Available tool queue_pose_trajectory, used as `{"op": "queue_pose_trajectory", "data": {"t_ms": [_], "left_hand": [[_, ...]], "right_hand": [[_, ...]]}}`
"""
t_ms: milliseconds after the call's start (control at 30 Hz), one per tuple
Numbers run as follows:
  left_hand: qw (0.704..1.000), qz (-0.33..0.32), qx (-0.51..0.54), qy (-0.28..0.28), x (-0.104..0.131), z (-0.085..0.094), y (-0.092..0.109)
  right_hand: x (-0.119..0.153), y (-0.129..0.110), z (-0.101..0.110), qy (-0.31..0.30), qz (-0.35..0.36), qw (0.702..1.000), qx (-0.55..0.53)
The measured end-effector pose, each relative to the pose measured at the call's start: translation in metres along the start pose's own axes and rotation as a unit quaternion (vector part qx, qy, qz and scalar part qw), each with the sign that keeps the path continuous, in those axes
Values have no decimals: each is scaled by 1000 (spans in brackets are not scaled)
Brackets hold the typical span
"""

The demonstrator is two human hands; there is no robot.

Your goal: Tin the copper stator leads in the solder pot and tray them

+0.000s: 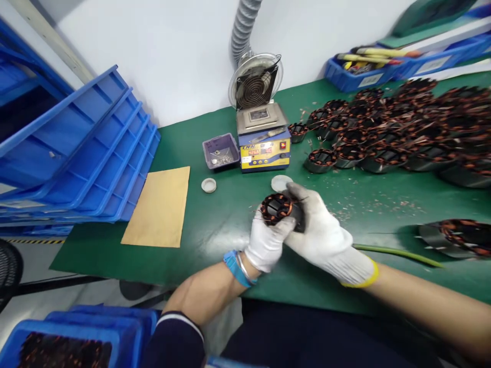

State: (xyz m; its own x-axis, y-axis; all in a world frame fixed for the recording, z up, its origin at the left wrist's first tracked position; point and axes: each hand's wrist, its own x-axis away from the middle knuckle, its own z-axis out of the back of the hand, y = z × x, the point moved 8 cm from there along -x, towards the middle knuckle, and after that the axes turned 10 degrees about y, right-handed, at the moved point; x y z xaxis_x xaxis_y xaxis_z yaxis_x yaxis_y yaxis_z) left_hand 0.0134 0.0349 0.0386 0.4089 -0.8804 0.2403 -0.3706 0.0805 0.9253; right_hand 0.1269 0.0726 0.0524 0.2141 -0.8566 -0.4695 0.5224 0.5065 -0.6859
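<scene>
Both gloved hands, left hand (267, 243) and right hand (320, 230), grasping one copper coil (276, 208) above the green surface (215, 214). Better to grip the outer ring only, sparing thin wires.

I look down on a long workbench covered in a dark green mat (215, 225), and I take that bench as my landmark. Behind its far edge rises a plain white wall (172, 46), evenly lit with no hard shadows. Up that wall, above the middle of the bench, runs a grey ribbed extraction hose (242, 25). Leaning off the bench's left end stands a tilted stack of large blue plastic trays (84, 148). Below the near left corner of the bench I see a pale grey floor (57, 301) with a strip of yellow and black hazard tape (34, 240) running beneath the trays.
</scene>
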Motion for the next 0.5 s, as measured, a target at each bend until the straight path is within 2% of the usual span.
{"op": "queue_pose_trajectory", "data": {"t_ms": [100,233,300,333,400,467,500], "left_hand": [[998,32,-46,-39,7,-11,-7],[994,21,-64,-81,17,-16,-14],[993,9,-72,-88,20,-14,-17],[993,-1,-70,-92,19,-13,-17],[992,-26,-62,-103,17,-11,-17],[990,-41,-69,-112,13,-9,-18],[988,-47,-89,-114,12,-8,-20]], "right_hand": [[14,8,16,23,-16,999,25],[28,-2,60,118,69,987,79],[30,-10,75,121,112,981,104],[30,-15,74,86,135,980,116],[28,-20,59,-36,158,977,142],[28,-18,43,-143,123,968,162],[28,-16,40,-165,92,967,171]]}}
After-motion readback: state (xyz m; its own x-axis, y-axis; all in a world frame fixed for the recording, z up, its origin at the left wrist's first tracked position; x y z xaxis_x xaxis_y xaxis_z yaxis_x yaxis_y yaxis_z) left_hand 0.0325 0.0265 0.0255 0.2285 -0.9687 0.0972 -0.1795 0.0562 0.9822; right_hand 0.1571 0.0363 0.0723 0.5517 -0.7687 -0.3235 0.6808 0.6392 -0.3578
